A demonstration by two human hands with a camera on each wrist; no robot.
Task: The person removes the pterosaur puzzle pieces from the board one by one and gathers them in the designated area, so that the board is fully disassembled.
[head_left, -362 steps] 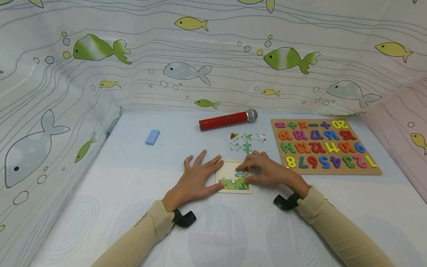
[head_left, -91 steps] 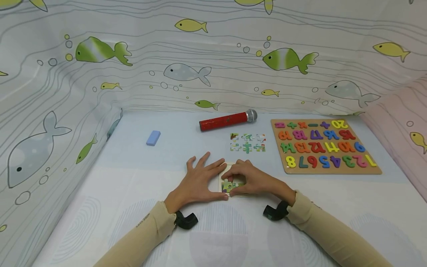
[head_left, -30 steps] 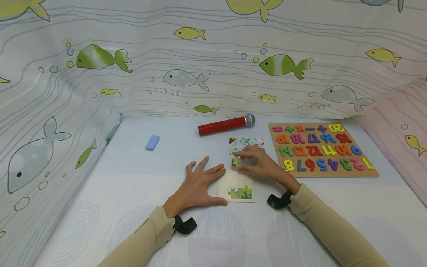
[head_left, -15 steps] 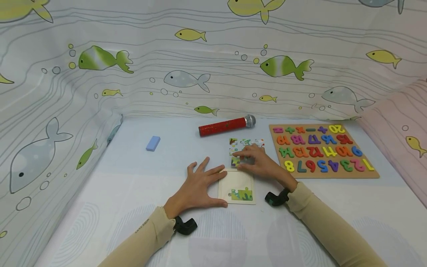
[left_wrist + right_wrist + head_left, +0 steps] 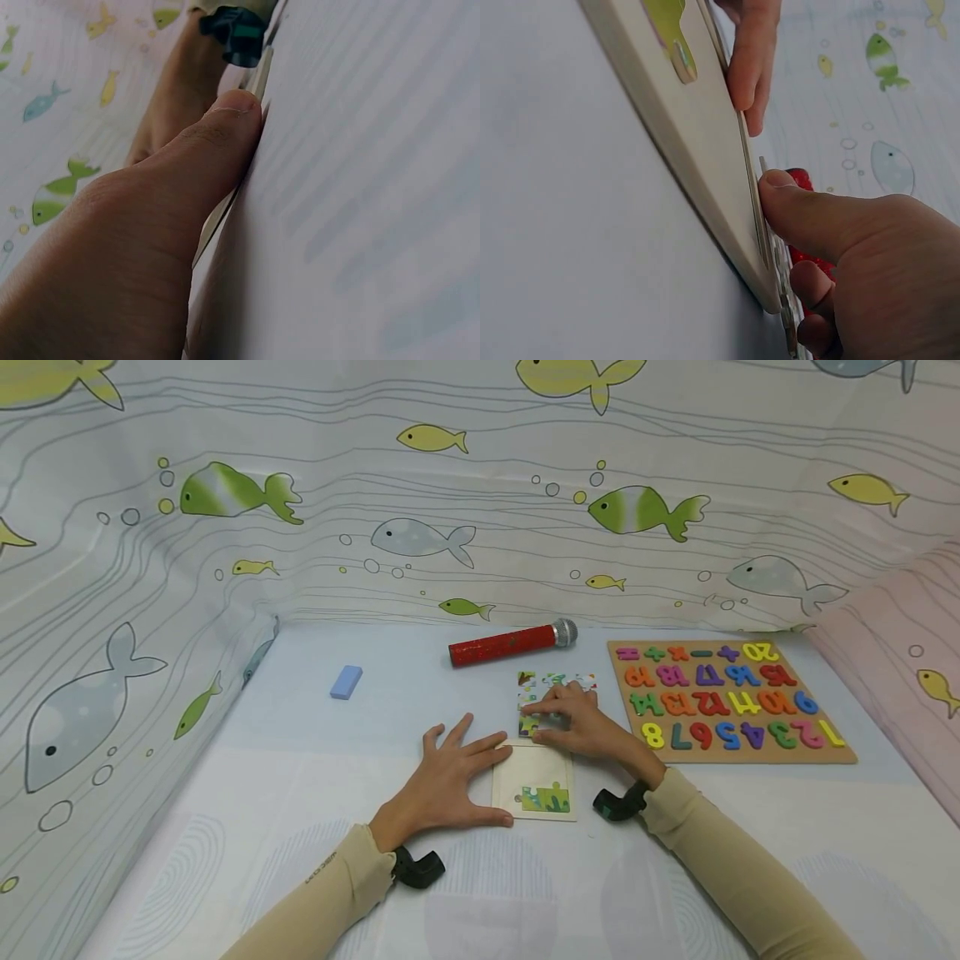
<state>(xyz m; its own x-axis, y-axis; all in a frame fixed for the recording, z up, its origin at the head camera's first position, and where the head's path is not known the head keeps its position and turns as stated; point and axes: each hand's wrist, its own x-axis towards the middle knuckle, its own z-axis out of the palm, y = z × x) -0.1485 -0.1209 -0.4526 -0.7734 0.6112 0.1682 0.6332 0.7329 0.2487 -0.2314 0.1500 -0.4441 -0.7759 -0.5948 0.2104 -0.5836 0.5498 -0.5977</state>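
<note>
A small square wooden puzzle tray [image 5: 517,768] lies in front of me, with joined green puzzle pieces [image 5: 551,799] in its lower right and bare wood elsewhere. My left hand [image 5: 446,781] has its fingers spread, and its fingertips and thumb touch the tray's left side. Just beyond the tray's far edge, my right hand [image 5: 585,722] pinches a green puzzle piece [image 5: 527,727] with curled fingers, low at the table. Behind it, loose puzzle pieces [image 5: 527,679] lie in rows, partly hidden by that hand. In the right wrist view, the thumb [image 5: 802,206] touches a thin piece edge.
A red microphone [image 5: 502,645] lies behind the loose pieces. On the right is a number board [image 5: 738,752] with coloured numerals and signs. A blue block [image 5: 346,682] sits at the left. Fish-patterned cloth [image 5: 322,577] walls the back and sides.
Over the earlier frames, pieces left the tray and the loose set beyond it grew. My right hand went from the tray to its far side with a piece. My left hand stayed nearly still.
</note>
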